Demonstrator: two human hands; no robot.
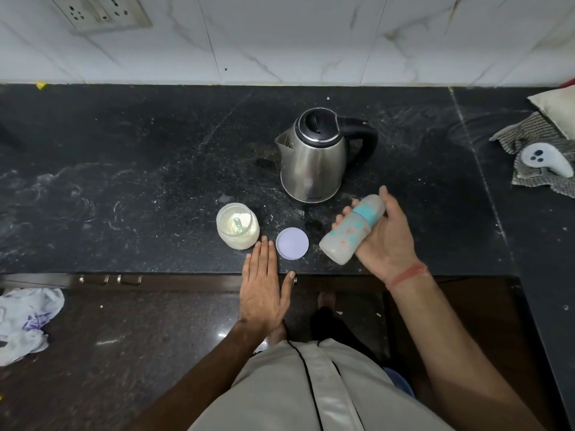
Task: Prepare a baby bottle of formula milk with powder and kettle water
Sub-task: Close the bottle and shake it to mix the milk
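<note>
My right hand (387, 241) grips a capped baby bottle (348, 234) with a teal collar, tilted on its side above the black counter (124, 181), blurred. My left hand (264, 287) lies flat with straight fingers over the counter's front edge, holding nothing. Just beyond its fingertips stands an open jar of white formula powder (238, 226) with a pale scoop inside. The jar's lilac lid (292, 243) lies flat on the counter between the jar and the bottle. A steel kettle (314, 157) with a black lid and handle stands behind them, lid closed.
A striped cloth (535, 157) with a white controller (544, 158) on it lies at the right, beside a cushion corner (557, 107). A wall socket (99, 10) sits up left. A plastic bag (26, 321) lies on the floor below the counter.
</note>
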